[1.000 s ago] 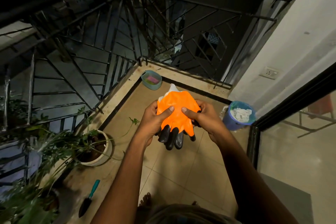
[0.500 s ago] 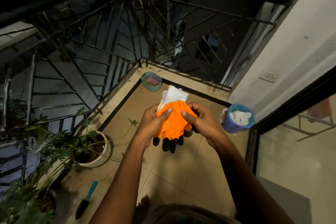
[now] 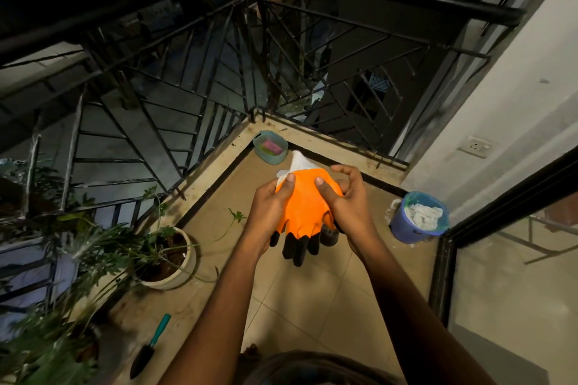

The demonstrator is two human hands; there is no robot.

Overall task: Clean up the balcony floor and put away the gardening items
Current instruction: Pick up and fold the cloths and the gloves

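Both my hands hold orange gardening gloves (image 3: 305,209) with black fingertips and white cuffs, chest-high over the tiled balcony floor (image 3: 328,300). My left hand (image 3: 270,208) grips their left side with the thumb across the orange. My right hand (image 3: 345,201) grips the right side, thumb on top and fingers curled behind. The black fingertips hang downward. A small trowel (image 3: 150,345) with a teal handle lies on the ledge at the lower left.
A white pot (image 3: 179,269) with a plant stands on the left ledge among more greenery. A teal basket (image 3: 270,147) sits in the far corner. A blue bucket (image 3: 417,217) lined with plastic stands by the wall. Black railing (image 3: 194,97) bounds the balcony; a glass door is at right.
The gloves have been bunched tighter between my hands and the white cuff now sticks up more. My right fingers have shifted behind the gloves. The camera has tilted slightly.
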